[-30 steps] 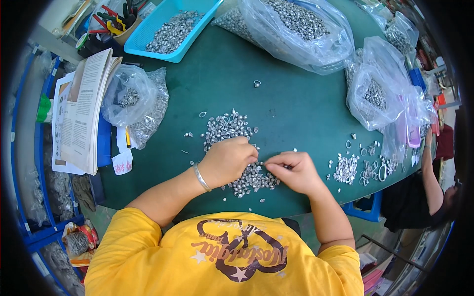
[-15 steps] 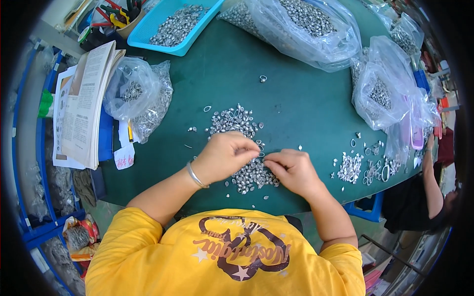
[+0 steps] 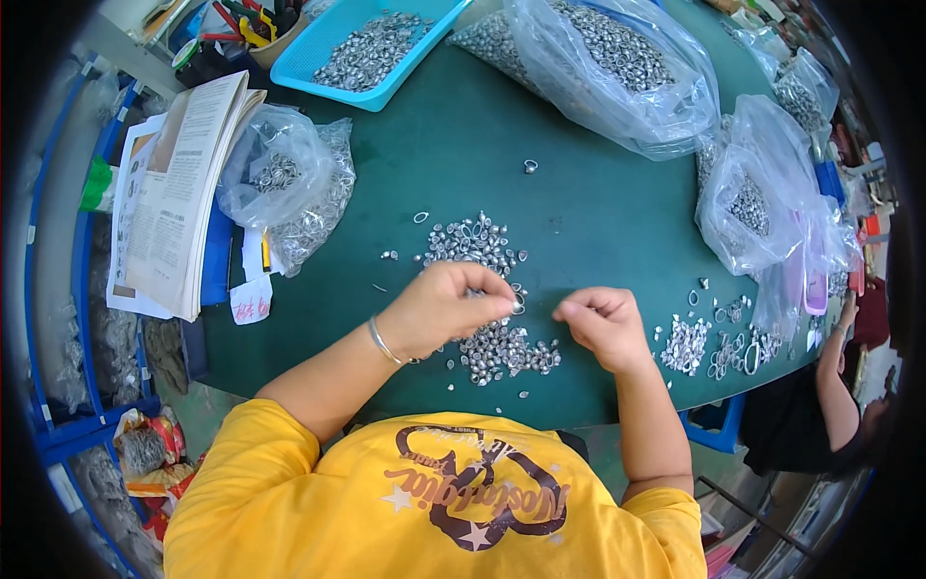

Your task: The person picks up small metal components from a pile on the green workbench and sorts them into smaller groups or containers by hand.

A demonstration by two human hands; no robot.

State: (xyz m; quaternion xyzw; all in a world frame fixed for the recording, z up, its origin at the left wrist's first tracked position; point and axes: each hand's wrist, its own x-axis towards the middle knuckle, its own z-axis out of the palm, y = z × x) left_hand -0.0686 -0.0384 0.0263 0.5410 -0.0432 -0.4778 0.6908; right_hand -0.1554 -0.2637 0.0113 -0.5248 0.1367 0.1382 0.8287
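Observation:
Above a pile of small silvery metal pieces (image 3: 502, 352), my left hand (image 3: 451, 307) pinches a small silvery ring (image 3: 519, 304) between thumb and fingertips. My right hand (image 3: 606, 326) is held a short way to the right, thumb and fingers pressed together. Whatever may be in that pinch is too small to make out. More silvery pieces (image 3: 473, 241) lie just beyond my left hand, and part of the pile is hidden under it. One single ring (image 3: 531, 166) lies apart, farther up the green tabletop (image 3: 434, 145).
A blue basket (image 3: 285, 72) of metal pieces and large clear bags (image 3: 690, 121) stand at the back. Left are another bag (image 3: 333, 193) and stacked papers (image 3: 174, 183). To the right lie small piles (image 3: 685, 345), bags (image 3: 723, 232) and another person's arm (image 3: 831, 376).
My right hand has moved right, away from my left hand, opening a gap between them. My left hand still pinches the ring. The whole view has shifted slightly.

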